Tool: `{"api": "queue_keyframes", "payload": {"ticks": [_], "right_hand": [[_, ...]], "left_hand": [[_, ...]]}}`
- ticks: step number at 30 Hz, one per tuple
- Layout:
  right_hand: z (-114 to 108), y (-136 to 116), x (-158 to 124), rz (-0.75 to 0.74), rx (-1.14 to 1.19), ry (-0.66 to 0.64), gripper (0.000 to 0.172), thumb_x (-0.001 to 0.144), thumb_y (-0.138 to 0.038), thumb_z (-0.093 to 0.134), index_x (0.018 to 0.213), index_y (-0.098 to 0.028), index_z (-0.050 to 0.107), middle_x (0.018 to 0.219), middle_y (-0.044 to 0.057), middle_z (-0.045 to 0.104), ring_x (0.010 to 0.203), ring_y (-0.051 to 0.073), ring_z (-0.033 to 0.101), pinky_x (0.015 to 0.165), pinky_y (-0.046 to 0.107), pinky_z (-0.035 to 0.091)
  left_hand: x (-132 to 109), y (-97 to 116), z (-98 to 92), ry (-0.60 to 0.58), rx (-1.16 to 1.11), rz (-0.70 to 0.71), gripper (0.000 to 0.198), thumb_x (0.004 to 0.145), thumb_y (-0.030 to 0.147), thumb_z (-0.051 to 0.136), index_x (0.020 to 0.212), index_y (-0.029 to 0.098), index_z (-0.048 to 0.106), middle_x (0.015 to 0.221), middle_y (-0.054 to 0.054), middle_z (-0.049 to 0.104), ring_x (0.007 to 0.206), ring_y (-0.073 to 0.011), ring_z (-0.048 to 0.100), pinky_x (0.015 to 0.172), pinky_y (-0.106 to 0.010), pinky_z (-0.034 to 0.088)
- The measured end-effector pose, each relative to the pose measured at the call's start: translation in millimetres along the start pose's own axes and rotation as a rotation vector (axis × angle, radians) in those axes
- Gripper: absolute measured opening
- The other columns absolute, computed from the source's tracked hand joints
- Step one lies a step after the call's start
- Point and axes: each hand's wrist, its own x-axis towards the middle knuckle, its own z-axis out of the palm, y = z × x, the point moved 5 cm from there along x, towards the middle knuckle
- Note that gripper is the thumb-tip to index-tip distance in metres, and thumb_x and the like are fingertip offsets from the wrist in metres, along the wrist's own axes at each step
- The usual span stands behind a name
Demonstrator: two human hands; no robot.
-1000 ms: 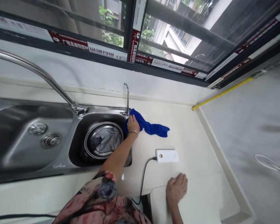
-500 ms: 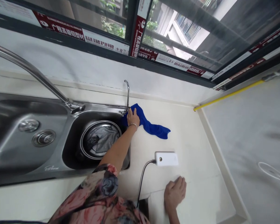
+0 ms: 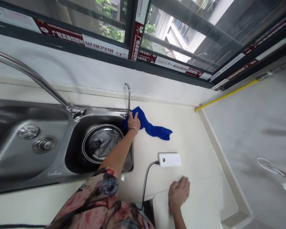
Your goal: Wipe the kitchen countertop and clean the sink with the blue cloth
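Big steel sink [image 3: 26, 159] set in a pale surface [image 3: 193, 136]. On the surface just right of the sink, a blue cloth [image 3: 154, 129], one end bunched up. Probably soft, light and floppy, so easy to grab at the bunched end. Left hand [image 3: 134, 121] stretched far out, arm nearly straight, fingers curled tight on that end beside the small tap [image 3: 128, 95]. Right hand [image 3: 179, 191] lying flat, fingers open, holding nothing.

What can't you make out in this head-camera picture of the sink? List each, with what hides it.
Head view throughout:
Spout of the long steel tap, cut off by the left edge.
Base of the thin small tap, covered by the left hand and crumpled blue cloth.
Print on the red-and-white window stickers: too small.
Far end of the black cable from the white box, behind the floral sleeve.
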Motion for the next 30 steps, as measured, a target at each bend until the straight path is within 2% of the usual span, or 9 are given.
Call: {"api": "queue_keyframes", "payload": {"ticks": [4, 9, 16, 26, 30], "right_hand": [[-2.2, -0.9, 0.7, -0.014, 0.007, 0.021, 0.06, 0.098, -0.03, 0.036, 0.148, -0.002, 0.056, 0.147, 0.03, 0.057, 0.143, 0.043, 0.049, 0.112, 0.064, 0.043], [0.2, 2.0, 0.7, -0.023, 0.002, 0.033, 0.059, 0.098, -0.03, 0.037, 0.146, -0.002, 0.057, 0.146, 0.03, 0.058, 0.142, 0.043, 0.051, 0.112, 0.063, 0.044], [1.2, 3.1, 1.5, -0.005, 0.014, 0.018, 0.06, 0.096, -0.028, 0.038, 0.148, -0.005, 0.056, 0.148, 0.03, 0.056, 0.144, 0.043, 0.049, 0.112, 0.066, 0.043], [-5.0, -1.6, 5.0, 0.005, 0.017, 0.007, 0.06, 0.094, -0.027, 0.038, 0.144, -0.002, 0.058, 0.145, 0.03, 0.059, 0.141, 0.042, 0.051, 0.112, 0.064, 0.044], [-1.7, 3.4, 3.7, 0.002, -0.006, 0.008, 0.06, 0.096, -0.028, 0.037, 0.144, -0.001, 0.058, 0.147, 0.03, 0.058, 0.142, 0.042, 0.05, 0.114, 0.062, 0.043]], "left_hand": [[-17.6, -8.2, -0.1, -0.036, -0.022, 0.037, 0.055, 0.098, 0.021, 0.047, 0.153, 0.021, 0.054, 0.167, -0.016, 0.036, 0.153, -0.0335, 0.038, 0.123, -0.051, 0.039], [-54.6, -16.7, -2.4, -0.08, -0.044, 0.069, 0.056, 0.099, 0.022, 0.047, 0.155, 0.022, 0.052, 0.169, -0.016, 0.034, 0.154, -0.0341, 0.036, 0.123, -0.052, 0.039], [-115.6, -29.8, -11.1, -0.138, -0.067, 0.107, 0.054, 0.098, 0.024, 0.05, 0.152, 0.024, 0.056, 0.167, -0.015, 0.036, 0.151, -0.0335, 0.041, 0.121, -0.05, 0.042], [-225.1, -54.8, -27.8, -0.173, -0.121, 0.198, 0.05, 0.097, 0.019, 0.05, 0.145, 0.028, 0.063, 0.16, -0.009, 0.047, 0.143, -0.0272, 0.051, 0.119, -0.043, 0.047], [-241.3, -56.5, -27.3, -0.173, -0.122, 0.174, 0.051, 0.097, 0.017, 0.05, 0.144, 0.029, 0.063, 0.16, -0.009, 0.049, 0.143, -0.0276, 0.052, 0.117, -0.044, 0.05]]}}
